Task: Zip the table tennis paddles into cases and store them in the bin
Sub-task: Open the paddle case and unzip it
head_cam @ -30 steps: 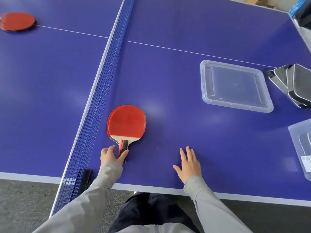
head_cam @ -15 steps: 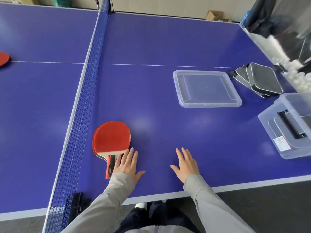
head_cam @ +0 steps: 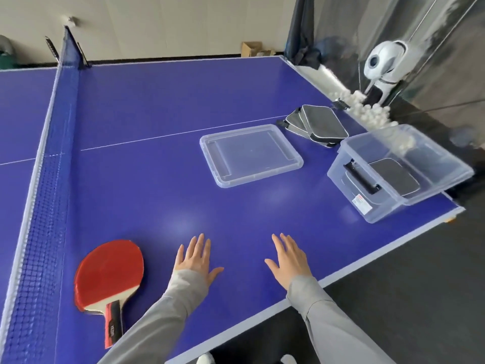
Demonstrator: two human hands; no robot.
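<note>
Head view, hands: the left hand [head_cam: 198, 261] and the right hand [head_cam: 288, 258] both lie flat with fingers spread on the blue table [head_cam: 157, 179], low in the frame, holding nothing.
Paddle: a red-faced table tennis paddle [head_cam: 109, 274] lies at lower left, just beside the left hand and close to the net [head_cam: 49, 179], handle toward the table edge.
Cases: a stack of grey-black zip cases [head_cam: 319, 124] lies at upper right, well apart from the paddle.
Bin: a clear plastic bin [head_cam: 399, 174] at the right edge holds at least one dark case; its lid [head_cam: 250, 155] lies separately, mid-frame.
Step in hand: likely fetching paddle and case together.
Doing it well: grip the paddle by its handle, bring it to the cases rather than reaching across, open the zip fully, slide the blade in first, then close the zip right round before binning.
</note>
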